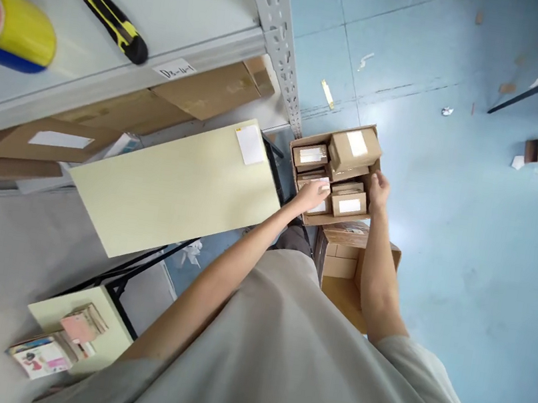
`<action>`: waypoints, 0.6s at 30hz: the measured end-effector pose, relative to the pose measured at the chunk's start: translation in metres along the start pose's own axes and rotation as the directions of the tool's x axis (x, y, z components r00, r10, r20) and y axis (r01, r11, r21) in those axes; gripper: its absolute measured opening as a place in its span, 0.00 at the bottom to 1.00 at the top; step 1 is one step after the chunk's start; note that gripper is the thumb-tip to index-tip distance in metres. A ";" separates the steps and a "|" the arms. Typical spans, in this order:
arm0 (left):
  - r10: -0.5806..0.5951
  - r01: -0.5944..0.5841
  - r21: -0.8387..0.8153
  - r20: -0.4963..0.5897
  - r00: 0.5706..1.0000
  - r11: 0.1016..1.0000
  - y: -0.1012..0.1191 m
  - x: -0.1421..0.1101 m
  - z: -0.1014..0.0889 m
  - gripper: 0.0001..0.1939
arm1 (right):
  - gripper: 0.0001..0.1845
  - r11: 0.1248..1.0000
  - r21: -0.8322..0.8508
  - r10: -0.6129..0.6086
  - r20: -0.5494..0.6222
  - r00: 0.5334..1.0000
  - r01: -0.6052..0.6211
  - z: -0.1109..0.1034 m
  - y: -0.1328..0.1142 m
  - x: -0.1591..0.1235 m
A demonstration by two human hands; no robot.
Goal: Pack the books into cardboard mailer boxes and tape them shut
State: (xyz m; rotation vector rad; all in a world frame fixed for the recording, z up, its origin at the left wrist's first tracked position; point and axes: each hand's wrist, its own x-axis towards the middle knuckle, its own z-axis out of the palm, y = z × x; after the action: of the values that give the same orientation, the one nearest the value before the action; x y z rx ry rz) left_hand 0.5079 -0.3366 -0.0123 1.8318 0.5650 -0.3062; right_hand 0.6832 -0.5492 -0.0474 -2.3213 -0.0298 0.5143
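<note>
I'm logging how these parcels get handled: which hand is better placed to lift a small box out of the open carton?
Probably the left hand: its fingers already lie on a small white-labelled brown cardboard box. The right hand grips the open brown carton's rim.

Two hands, left [311,194] and right [380,190], are reaching into one open carton [302,144] holding about six small boxes [356,148]; one knife [104,10] is lying well apart.
</note>
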 end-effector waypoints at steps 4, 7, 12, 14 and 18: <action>-0.178 0.185 -0.208 0.053 0.983 0.960 -0.038 -0.086 -0.028 0.20 | 0.36 0.945 0.272 0.150 0.141 0.979 -0.184 0.031 0.012 -0.067; -0.321 0.303 -0.341 0.006 0.947 0.890 -0.070 -0.145 -0.052 0.18 | 0.39 0.939 0.278 0.144 0.223 0.964 -0.204 0.054 0.014 -0.115; -0.435 0.274 -0.575 -0.161 0.886 0.771 -0.107 -0.216 -0.082 0.22 | 0.46 0.946 0.287 0.037 0.365 0.930 -0.150 0.091 -0.018 -0.158; -0.446 0.192 -0.662 -0.238 0.863 0.724 -0.116 -0.237 -0.093 0.24 | 0.46 0.948 0.303 -0.044 0.425 0.904 -0.096 0.109 -0.046 -0.165; -0.426 -0.028 -0.757 -0.398 0.813 0.653 -0.134 -0.283 -0.120 0.26 | 0.44 0.938 0.345 -0.221 0.516 0.828 0.035 0.153 -0.121 -0.190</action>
State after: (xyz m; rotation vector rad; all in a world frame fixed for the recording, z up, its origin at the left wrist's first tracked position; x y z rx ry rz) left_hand 0.1887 -0.2548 0.0518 1.0094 1.1275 0.3087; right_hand 0.4676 -0.3917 0.0042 -1.7701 -0.3526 1.0225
